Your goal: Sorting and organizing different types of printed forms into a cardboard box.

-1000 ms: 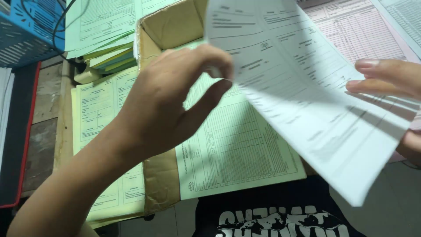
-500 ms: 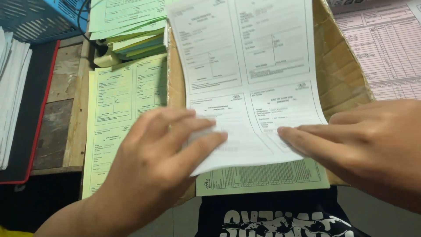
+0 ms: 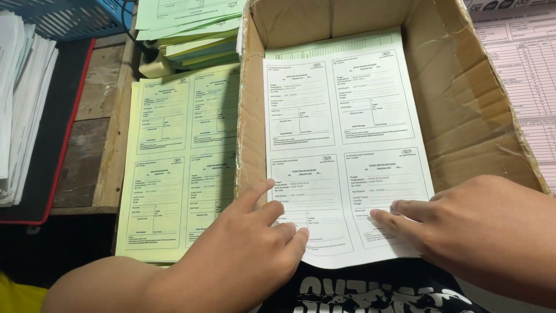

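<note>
A white printed form sheet (image 3: 341, 145) lies flat in an open cardboard box (image 3: 480, 110), on top of a pale green sheet (image 3: 347, 45) that shows at the far end. My left hand (image 3: 249, 243) rests on the sheet's near left corner, fingers spread and flat on the paper. My right hand (image 3: 463, 232) presses its fingertips on the near right part of the sheet. Neither hand grips anything. The sheet's near edge overhangs the box toward my dark shirt (image 3: 370, 293).
A stack of yellow forms (image 3: 174, 162) lies left of the box on a wooden surface (image 3: 95, 116). Green and yellow paper stacks (image 3: 185, 29) sit behind it. A blue basket (image 3: 58, 17) and white paper pile (image 3: 23, 104) are at far left; pink forms (image 3: 533, 75) at right.
One second ago both hands held the white sheet in the air. It has come down into the box, and now lies flat with both hands pressing on it.
</note>
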